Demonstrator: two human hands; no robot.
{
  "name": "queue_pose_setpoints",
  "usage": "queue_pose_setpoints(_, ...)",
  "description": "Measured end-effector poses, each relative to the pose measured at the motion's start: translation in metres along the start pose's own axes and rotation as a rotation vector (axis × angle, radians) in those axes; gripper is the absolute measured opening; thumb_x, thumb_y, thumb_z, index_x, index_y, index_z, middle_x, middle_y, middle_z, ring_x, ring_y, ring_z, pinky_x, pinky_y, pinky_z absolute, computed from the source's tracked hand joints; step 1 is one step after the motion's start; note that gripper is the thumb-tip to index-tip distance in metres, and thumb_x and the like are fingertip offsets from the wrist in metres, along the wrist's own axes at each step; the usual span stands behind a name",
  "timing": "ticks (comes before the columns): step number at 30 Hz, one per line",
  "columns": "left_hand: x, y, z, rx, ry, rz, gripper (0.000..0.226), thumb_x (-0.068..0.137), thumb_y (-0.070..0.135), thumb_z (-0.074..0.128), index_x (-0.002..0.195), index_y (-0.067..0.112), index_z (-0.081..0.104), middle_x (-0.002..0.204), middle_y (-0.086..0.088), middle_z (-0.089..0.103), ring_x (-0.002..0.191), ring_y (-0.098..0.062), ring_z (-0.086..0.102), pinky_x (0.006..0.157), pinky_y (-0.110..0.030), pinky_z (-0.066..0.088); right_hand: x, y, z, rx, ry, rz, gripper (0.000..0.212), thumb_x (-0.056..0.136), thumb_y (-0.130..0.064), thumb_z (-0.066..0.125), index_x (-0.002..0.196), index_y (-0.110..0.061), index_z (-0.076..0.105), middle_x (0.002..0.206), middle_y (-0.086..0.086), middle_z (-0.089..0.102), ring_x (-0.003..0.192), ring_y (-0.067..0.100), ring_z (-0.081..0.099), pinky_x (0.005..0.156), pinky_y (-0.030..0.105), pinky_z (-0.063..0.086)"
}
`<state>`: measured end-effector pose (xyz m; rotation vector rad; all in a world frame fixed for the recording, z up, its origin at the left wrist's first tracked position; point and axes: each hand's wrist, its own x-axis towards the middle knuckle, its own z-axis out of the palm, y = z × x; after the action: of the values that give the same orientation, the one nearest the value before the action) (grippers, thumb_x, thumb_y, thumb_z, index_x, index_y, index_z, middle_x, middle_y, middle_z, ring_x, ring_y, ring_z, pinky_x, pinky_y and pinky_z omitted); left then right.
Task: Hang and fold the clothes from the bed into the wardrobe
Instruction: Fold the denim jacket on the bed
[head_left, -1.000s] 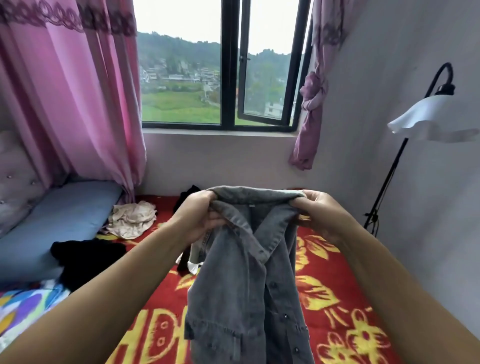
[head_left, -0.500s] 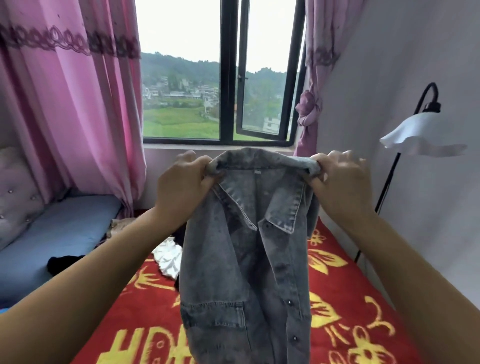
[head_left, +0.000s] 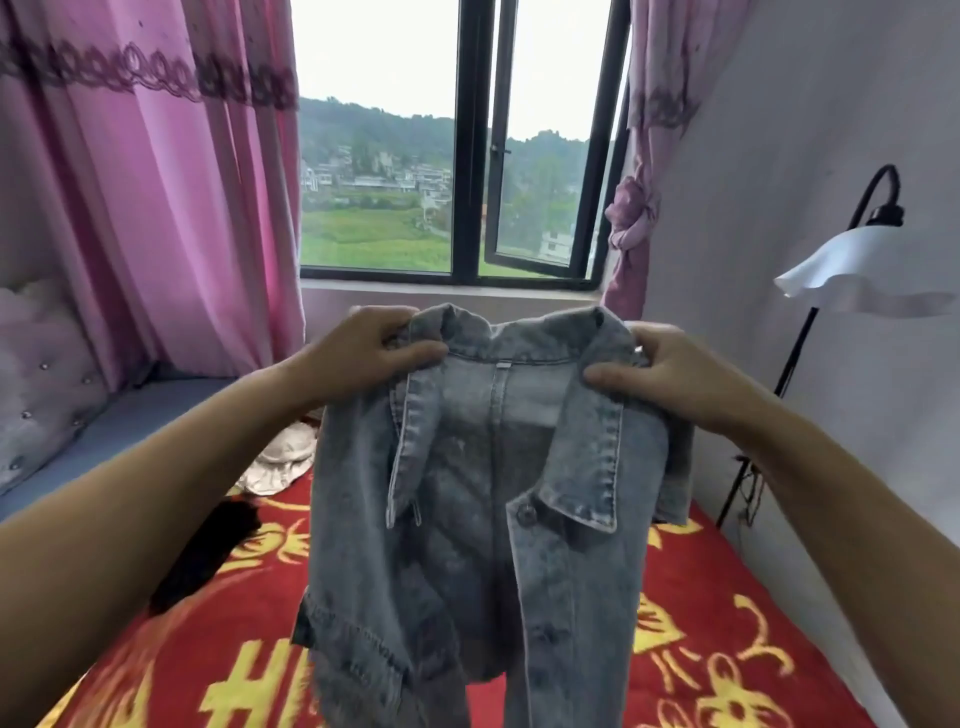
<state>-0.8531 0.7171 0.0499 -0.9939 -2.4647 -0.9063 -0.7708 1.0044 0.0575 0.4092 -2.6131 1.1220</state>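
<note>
Both forearms reach forward, the left hand (head_left: 363, 353) and right hand (head_left: 670, 374) each pinching a shoulder of the faded grey-blue denim jacket (head_left: 467, 519) beside its collar. It hangs open-fronted above the red-and-yellow patterned bedspread (head_left: 727, 649). Farther back lie a crumpled white garment (head_left: 280, 462) and a black garment (head_left: 208, 545).

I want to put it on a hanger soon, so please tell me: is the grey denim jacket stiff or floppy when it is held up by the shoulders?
Probably in between. The denim jacket hangs straight down from the left hand and right hand, so the body is limp. Its collar keeps a crisp fold, which suggests fairly thick cloth. It likely feels heavy for a garment.
</note>
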Motion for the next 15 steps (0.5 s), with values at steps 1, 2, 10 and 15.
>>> queue_pose_setpoints(1,0.001,-0.002,0.0,-0.002,-0.011,-0.005,0.037,0.086,0.032,0.066,0.089,-0.004,0.065,0.081,-0.021,0.067,0.069,-0.03,0.061,0.071,-0.036,0.05,-0.001,0.001,0.0,-0.013,-0.122,0.032,0.037,0.062,-0.046,0.072,0.089,-0.021,0.07,0.085,-0.009,0.074,0.079,0.003,0.067,0.076,0.021,0.052)
queue_pose_setpoints(2,0.002,-0.002,0.002,0.01,-0.033,0.004,0.037,0.086,0.033,0.066,0.085,-0.004,0.064,0.076,-0.019,0.065,0.064,-0.026,0.057,0.066,-0.033,0.047,-0.001,0.003,0.0,-0.042,-0.232,0.08,0.039,0.062,-0.046,0.073,0.09,-0.019,0.072,0.087,-0.009,0.075,0.082,0.004,0.068,0.079,0.024,0.053)
queue_pose_setpoints(10,0.005,0.017,-0.008,-0.081,-0.489,0.006,0.055,0.069,0.065,0.062,0.091,0.015,0.062,0.073,0.014,0.064,0.066,-0.001,0.058,0.064,-0.013,0.045,-0.003,0.005,-0.009,-0.268,-0.417,0.263,0.046,0.062,-0.054,0.076,0.083,-0.014,0.074,0.085,-0.001,0.075,0.083,0.017,0.071,0.081,0.032,0.057)
queue_pose_setpoints(15,0.003,0.014,0.009,-0.098,-0.451,0.02,0.054,0.073,0.056,0.071,0.091,0.005,0.067,0.082,0.0,0.07,0.073,-0.009,0.064,0.07,-0.023,0.051,0.002,0.018,0.002,-0.303,-0.341,0.265,0.04,0.069,-0.05,0.077,0.078,-0.011,0.073,0.082,0.003,0.074,0.076,0.016,0.069,0.078,0.035,0.055)
